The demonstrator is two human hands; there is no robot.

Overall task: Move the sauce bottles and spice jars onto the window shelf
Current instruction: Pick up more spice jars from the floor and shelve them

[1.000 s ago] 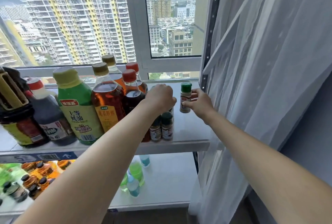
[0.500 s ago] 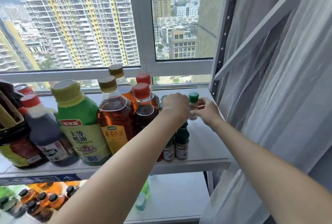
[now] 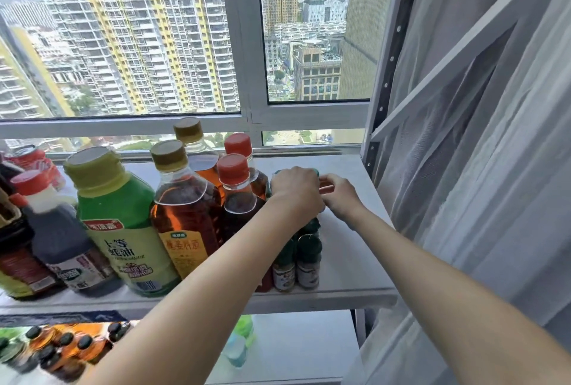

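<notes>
Head view: hands (image 3: 315, 193) together over spice jars (image 3: 298, 256).

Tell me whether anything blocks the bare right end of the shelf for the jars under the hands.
Nothing visible does. The left hand and right hand sit over green-capped spice jars at the row's right end. The grey shelf surface beyond them lies bare up to the white sheer curtain.

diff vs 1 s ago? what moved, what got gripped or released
The right hand brought its green-capped spice jar in leftward from open shelf space against the jar cluster under the left hand; the jar is now mostly hidden, so its grip can't be confirmed. The left hand kept resting curled on top of the back jars. The sauce bottles and front spice jars stayed put.
</notes>
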